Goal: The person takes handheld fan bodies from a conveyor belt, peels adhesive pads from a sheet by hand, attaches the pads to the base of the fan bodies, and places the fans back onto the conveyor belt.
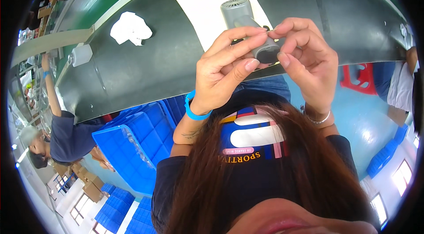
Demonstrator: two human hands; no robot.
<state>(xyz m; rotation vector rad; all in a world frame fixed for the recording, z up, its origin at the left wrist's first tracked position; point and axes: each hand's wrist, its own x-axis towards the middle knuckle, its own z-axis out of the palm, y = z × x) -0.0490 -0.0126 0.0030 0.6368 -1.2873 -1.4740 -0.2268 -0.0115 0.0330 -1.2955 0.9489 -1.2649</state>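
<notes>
A small grey hair dryer with a round grille at its far end is held up over a white paper sheet. My left hand, with a blue wristband, wraps its fingers around the near end of the dryer from the left. My right hand, wearing a thin silver bracelet, pinches the same end from the right with thumb and forefinger. The fingertips of both hands meet over the dryer's dark end, which they partly hide.
The paper lies on a dark conveyor belt with a green border. A crumpled white cloth and a white container sit to the left. Blue crates stand below; a co-worker is at left, a red stool at right.
</notes>
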